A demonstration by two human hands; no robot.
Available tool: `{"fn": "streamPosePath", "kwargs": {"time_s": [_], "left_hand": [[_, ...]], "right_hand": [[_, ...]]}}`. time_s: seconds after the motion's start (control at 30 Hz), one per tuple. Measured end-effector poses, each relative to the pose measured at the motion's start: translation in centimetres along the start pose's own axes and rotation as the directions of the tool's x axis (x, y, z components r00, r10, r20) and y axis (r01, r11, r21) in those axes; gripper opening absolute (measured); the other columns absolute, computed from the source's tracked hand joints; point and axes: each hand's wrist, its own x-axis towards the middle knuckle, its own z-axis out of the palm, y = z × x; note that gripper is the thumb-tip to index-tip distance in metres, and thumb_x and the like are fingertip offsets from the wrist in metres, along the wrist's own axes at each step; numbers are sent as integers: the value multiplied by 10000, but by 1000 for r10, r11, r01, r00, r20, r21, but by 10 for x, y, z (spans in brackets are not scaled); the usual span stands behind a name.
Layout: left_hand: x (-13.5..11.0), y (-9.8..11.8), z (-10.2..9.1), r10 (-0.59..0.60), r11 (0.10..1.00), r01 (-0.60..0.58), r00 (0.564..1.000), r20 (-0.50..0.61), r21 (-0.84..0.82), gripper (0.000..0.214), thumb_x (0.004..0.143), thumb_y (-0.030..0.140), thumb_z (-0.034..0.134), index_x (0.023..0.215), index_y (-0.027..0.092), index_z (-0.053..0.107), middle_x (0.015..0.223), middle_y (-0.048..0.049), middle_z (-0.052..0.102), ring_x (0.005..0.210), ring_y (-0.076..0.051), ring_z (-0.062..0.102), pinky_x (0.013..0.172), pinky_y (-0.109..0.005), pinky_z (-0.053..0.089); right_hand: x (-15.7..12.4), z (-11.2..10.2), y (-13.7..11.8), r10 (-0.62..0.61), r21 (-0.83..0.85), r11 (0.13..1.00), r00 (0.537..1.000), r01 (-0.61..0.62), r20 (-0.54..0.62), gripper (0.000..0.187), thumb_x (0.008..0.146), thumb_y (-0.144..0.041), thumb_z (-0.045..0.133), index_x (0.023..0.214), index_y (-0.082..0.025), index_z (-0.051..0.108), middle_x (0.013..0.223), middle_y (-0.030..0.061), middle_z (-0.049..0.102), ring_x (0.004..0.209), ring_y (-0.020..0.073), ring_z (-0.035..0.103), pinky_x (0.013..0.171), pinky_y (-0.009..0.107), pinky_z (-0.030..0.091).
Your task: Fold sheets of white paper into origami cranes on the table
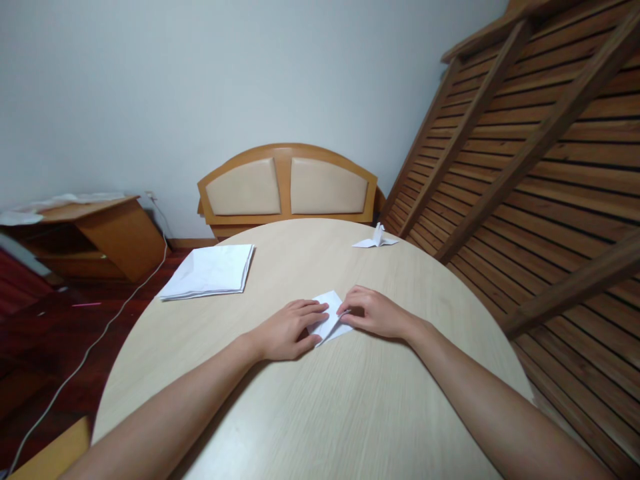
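A small folded sheet of white paper [329,304] lies on the round table between my hands, with one flap raised along a diagonal. My left hand [293,331] rests flat on its left side, fingers stretched out and slightly apart, pressing it against the tabletop. At the right, my right hand [376,312] pinches the edge of the raised flap between thumb and fingers. Farther back on the right stands a white origami crane [377,238], its wings spread, apart from both hands.
The pale round table [320,413] carries a stack of white paper [210,270] at its left. Behind it is a wooden headboard [285,180]. A slatted wooden frame [530,173] leans at the right. A wooden desk [115,233] and a white cable [107,327] are at the left.
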Motion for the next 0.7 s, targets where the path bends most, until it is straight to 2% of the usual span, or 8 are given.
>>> {"fn": "streamPosePath", "kwargs": {"time_s": [0.23,0.5,0.7], "left_hand": [[-1,0,3,42,999,-42,999,26,9,590,919,350,562,1467,155,460,1550,-158,432,1429,-334,398,1172,-520,338],[-1,1,3,45,998,-44,999,8,-39,748,899,340,585,1557,159,279,1524,-153,464,1414,-338,400,1158,-521,362],[0,4,0,79,996,-81,995,63,27,561,955,373,526,1488,220,441,1574,-119,404,1442,-340,365,1177,-535,314]], "right_hand": [[5,11,-2,115,27,993,992,-114,-55,209,977,-338,574,1065,-216,719,919,54,700,898,202,629,812,330,480],[7,24,1,116,-7,993,984,-118,-136,236,957,-272,599,1179,-204,641,1040,80,692,989,221,614,893,369,491],[9,27,1,115,-93,987,978,-133,-176,221,943,-230,611,1161,-193,614,1059,83,676,999,228,608,912,397,482]]}}
